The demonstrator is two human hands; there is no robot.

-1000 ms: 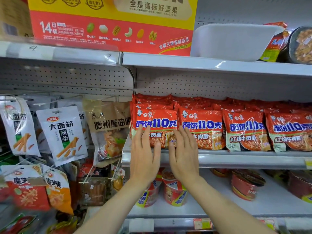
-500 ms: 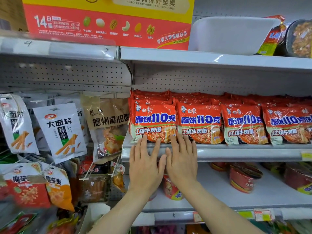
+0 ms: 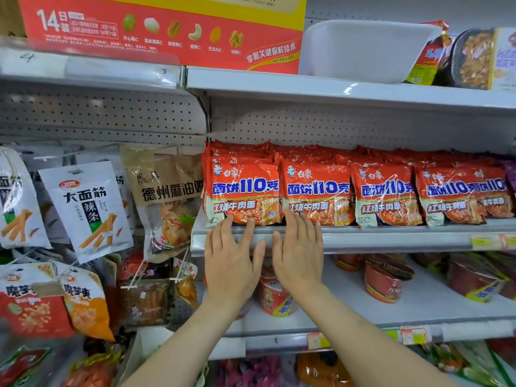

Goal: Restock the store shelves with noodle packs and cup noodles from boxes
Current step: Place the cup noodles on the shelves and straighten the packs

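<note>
Head view: flat-fingered left hand (image 3: 231, 263) and right hand (image 3: 300, 255) partly hiding cup noodles (image 3: 275, 298) beneath noodle packs (image 3: 243, 191).

We see two bare forearms coming up from the bottom edge, each ending in a bare hand. Our left hand (image 3: 233, 263) and our right hand (image 3: 298, 255) wear no gloves, rings or bracelets, and neither wrist carries a watch or a band. No sleeve shows on either arm as far down as the picture reaches, so whatever we wear above the elbow lies out of view. The fingers (image 3: 224, 230) are slim, with short, plain nails without polish. Both forearms are slender and smooth, without marks or tattoos.
</note>
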